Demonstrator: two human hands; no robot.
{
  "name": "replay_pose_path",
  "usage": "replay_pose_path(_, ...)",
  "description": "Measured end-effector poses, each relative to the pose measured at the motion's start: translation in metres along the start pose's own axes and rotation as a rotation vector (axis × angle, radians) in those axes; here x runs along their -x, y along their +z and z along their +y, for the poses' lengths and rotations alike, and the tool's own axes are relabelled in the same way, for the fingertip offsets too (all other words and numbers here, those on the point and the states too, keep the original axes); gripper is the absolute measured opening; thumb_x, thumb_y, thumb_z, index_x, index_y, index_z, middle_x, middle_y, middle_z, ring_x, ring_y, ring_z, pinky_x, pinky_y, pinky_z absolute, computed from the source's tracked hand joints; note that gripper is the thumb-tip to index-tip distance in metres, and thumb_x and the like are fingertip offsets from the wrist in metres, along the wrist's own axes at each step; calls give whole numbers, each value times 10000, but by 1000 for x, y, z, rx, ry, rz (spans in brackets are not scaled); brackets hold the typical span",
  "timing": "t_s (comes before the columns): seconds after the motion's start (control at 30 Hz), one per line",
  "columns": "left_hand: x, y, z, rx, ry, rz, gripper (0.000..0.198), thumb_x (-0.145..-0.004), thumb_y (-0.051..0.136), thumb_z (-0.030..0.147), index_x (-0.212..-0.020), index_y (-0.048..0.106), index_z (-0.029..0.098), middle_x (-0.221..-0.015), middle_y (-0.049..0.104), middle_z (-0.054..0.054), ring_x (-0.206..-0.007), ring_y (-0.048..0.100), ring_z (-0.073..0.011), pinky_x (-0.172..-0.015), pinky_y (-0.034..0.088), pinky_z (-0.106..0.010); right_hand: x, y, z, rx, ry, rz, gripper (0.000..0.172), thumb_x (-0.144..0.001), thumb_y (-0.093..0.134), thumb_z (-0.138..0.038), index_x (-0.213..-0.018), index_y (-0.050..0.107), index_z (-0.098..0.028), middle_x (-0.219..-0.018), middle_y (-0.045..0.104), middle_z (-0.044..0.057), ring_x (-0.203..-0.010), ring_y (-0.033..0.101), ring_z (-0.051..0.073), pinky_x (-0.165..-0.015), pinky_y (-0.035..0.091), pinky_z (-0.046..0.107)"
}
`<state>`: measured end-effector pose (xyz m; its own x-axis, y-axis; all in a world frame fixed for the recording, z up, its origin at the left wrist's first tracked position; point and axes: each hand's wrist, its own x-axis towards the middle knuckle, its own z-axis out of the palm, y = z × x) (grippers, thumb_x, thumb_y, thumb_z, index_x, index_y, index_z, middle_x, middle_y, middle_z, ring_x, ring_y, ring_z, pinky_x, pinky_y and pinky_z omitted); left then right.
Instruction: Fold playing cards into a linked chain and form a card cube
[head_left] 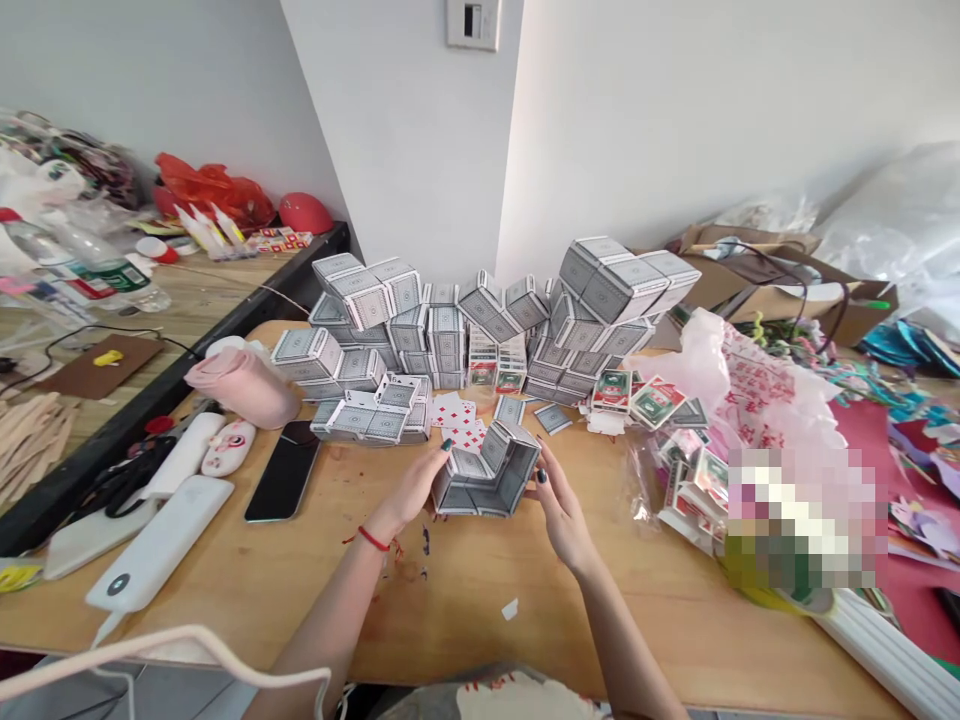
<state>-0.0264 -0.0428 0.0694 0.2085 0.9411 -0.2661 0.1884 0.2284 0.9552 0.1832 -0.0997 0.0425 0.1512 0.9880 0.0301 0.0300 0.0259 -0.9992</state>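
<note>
Folded playing-card shell (476, 497) at the middle of the wooden table (450, 620), between the hands; left hand (416, 485) holds its left edge; right hand (561, 510) has fingers at the right wall, gripping or only steadying, cannot tell; uneven squeezing might buckle thin walls or spring folds; a push farther could scatter loose face-up cards (459, 412); a harder knock might topple the overhanging card blocks (600, 280), far right.

card box (484, 492): gry/wht ornate ptrn | loose cards (454, 412): wht w/ red diamonds | phone (281, 473): blk
</note>
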Motion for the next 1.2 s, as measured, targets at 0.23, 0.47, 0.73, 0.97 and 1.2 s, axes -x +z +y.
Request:
replay_pose_path(0.23,-4,-13,-16,-169,171,161,349,-782,461,493,-842,666,217,-859,676,-66,-902,599,-213,-799,448,-292,-7,-6,12,334,179,115,487,-824,349,-545,-1029,610,-189,-780,635,75,-582,580,172,-516,463,286)
replay_pose_path(0.47,-6,16,-29,-124,264,169,353,-858,373,407,-1049,572,187,-1127,584,-87,-1113,490,-200,-974,335,-344,-50,12,26,154,-100,140,479,-828,393,-474,-1217,477,-207,-1232,520,93,-1149,461,205,-961,355,389)
replay_pose_path(0.73,-18,29,-41,-143,258,356,341,-863,341,402,-847,591,172,-853,649,-79,-813,591,-194,-772,433,-320,-69,39,41,122,-64,37,350,-805,417,-363,-1063,576,-186,-1090,598,69,-1040,517,200,-945,353,375)
replay_pose_path(0.97,-32,23,-44,92,318,290,384,-828,396,423,-851,636,123,-827,667,-87,-831,610,-201,-760,461,-315,-45,26,37,-26,21,171,463,-771,476,-434,-1164,498,-190,-801,596,21,-727,554,169,-682,440,296)
replay_pose_path(1.2,-32,31,-42,214,307,490,397,-861,296,378,-918,596,124,-922,643,-99,-889,596,-194,-843,441,-357,-38,27,27,-78,55,-36,425,-780,416,-541,-828,618,-170,-754,616,53,-710,552,195,-678,433,308)
